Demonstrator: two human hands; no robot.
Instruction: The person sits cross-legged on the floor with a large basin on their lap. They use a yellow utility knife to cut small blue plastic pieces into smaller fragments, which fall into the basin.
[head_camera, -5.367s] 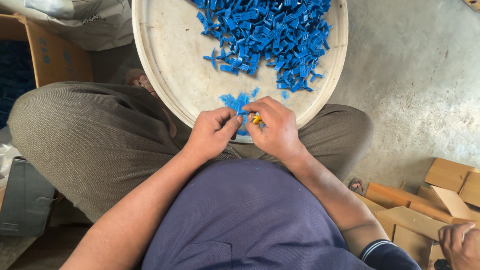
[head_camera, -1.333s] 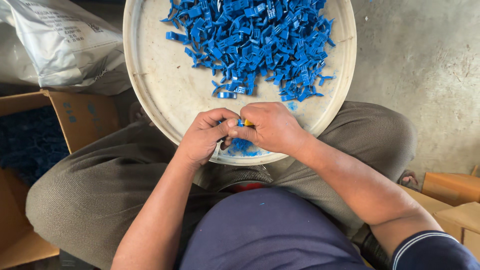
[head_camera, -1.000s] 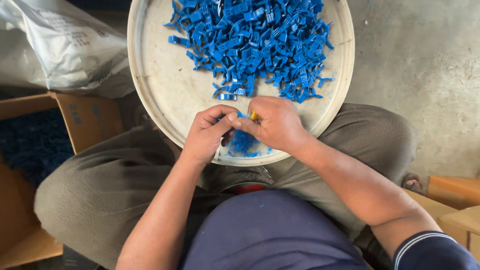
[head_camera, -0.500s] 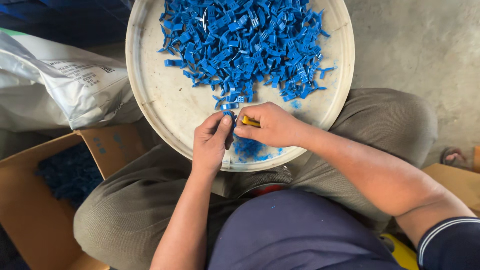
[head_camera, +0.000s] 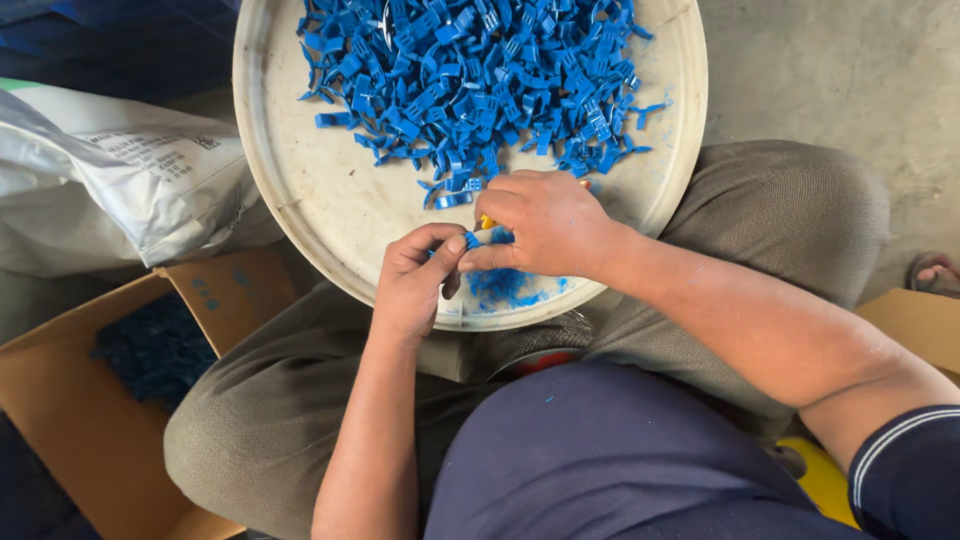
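Observation:
A round cream tray rests on my lap, heaped with several small blue plastic pieces at its far side. My left hand pinches one small blue piece at the tray's near edge. My right hand is closed around a small yellow-handled tool whose tip meets that piece. Blue shavings lie on the tray just under both hands.
An open cardboard box with dark blue pieces sits at my left knee. A white plastic sack lies at the left. Concrete floor is on the right, with another cardboard box edge and someone's foot.
The view has shifted so the tray sits higher and the box at my left shows more. Both hands have stayed together at the tray's near edge, working a blue piece.

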